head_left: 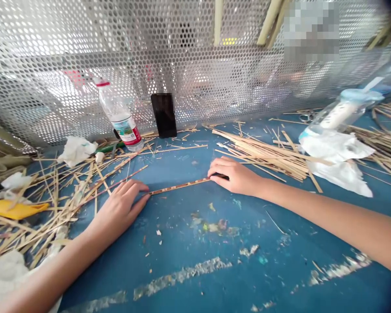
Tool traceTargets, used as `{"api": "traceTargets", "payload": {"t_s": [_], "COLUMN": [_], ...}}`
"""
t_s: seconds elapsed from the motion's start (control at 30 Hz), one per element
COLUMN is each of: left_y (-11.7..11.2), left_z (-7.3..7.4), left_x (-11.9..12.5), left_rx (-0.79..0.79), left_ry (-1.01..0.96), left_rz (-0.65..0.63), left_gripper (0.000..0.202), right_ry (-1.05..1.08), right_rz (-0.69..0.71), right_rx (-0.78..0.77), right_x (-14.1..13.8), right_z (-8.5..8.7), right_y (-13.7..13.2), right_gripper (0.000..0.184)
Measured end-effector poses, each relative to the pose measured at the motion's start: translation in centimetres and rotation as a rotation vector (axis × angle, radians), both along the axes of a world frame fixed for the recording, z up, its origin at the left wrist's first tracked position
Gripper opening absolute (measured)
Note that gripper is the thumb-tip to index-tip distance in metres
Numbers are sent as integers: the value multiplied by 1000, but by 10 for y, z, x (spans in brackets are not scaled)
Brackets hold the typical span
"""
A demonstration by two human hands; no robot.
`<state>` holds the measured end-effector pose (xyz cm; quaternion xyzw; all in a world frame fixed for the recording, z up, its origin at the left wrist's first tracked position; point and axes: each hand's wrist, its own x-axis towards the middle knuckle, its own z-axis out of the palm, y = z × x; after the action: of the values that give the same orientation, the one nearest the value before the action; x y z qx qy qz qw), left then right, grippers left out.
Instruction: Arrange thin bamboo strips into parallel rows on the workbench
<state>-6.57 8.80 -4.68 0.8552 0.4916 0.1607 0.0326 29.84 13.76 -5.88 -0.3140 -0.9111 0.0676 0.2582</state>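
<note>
A thin bamboo strip (179,186) lies flat on the blue table (195,261), running from lower left to upper right. My left hand (120,206) rests palm down on its left end, fingers stretched along the table. At the strip's right end, my right hand (233,174) presses down with fingers curled over it and over a small dark object I cannot make out.
Loose bamboo strips (267,152) are piled at right and scattered at left (52,204). A plastic water bottle (120,115) and a black phone (164,115) lean against the perforated metal screen (52,65). White tissues (339,156), another bottle (345,108) and a yellow object (16,209) lie around.
</note>
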Motion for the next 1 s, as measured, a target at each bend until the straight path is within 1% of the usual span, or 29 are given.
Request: {"api": "traceTargets", "payload": {"t_s": [0.1,0.23,0.37,0.47,0.73,0.87,1.0], "left_y": [0,-2,-6,-6,-7,-7,-7], "left_z": [-1,1,5,5,5,6,6], "left_x": [1,3,4,4,8,7,5], "left_rx": [20,19,72,81,80,72,49], "left_ry": [22,30,45,82,120,102,64], "left_rz": [37,39,-6,-48,38,16,-18], "left_gripper": [37,39,34,35,41,37,31], "right_ry": [-5,7,22,33,29,57,31], "right_rz": [-12,-32,-112,-147,-171,-155,-64], "right_rx": [5,1,-15,-38,-57,-34,-32], "right_x": [0,0,1,1,2,1,-1], "right_z": [-1,-2,-2,-2,-3,0,5], "right_y": [1,2,4,4,6,3,-3], "right_gripper": [16,18,14,13,15,15,15]}}
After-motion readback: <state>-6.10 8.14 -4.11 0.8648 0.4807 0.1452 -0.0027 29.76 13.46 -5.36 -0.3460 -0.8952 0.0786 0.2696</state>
